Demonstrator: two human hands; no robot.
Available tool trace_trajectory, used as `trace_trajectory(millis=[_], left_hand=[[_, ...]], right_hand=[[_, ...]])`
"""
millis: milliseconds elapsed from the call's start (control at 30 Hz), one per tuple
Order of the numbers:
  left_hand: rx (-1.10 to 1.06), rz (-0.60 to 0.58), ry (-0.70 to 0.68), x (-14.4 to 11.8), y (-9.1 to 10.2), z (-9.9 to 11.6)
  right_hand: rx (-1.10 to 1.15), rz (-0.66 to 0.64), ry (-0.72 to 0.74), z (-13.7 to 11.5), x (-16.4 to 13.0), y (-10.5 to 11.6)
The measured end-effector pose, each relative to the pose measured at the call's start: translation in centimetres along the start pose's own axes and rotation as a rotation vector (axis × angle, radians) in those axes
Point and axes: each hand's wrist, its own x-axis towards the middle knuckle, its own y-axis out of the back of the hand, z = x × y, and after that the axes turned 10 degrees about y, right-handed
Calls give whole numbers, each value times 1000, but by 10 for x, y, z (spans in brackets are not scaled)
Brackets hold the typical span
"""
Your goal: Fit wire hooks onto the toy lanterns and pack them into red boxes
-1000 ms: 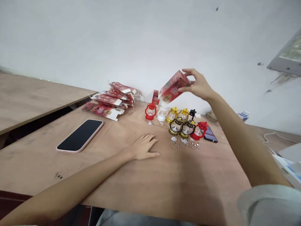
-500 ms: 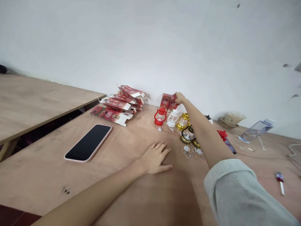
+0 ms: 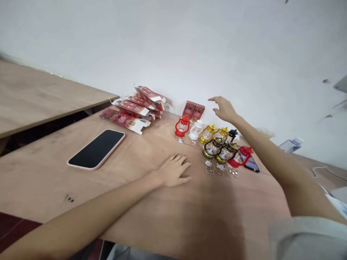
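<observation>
The right hand (image 3: 224, 109), empty, loosely curled, hovers right of two far boxes (image 3: 189, 110), lettering unreadable, behind lanterns (image 3: 213, 148). The left hand (image 3: 175, 170) lies spread, empty, on the table (image 3: 151, 220); left, a phone (image 3: 96, 150).

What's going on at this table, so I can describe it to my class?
A person sits or stands at a wooden table, bare hands over it. The left hand lies on the tabletop; the right hand is raised, fingers apart, holding nothing. Two red boxes stand side by side just left of it, behind a group of small lanterns. Farther left are a pile of red cartons with open flaps and a phone.
</observation>
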Motion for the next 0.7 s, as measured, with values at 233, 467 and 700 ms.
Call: trace_trajectory(millis=[233,467,700], left_hand=[[-8,-28,8,2,1,-1],[-80,-56,32,3,4,-4],[-600,133,85,2,0,5]], right_hand=[[26,-332,158,-55,-101,18],[258,-74,100,-63,-118,2],[1055,479,-350,-135,-128,-14]])
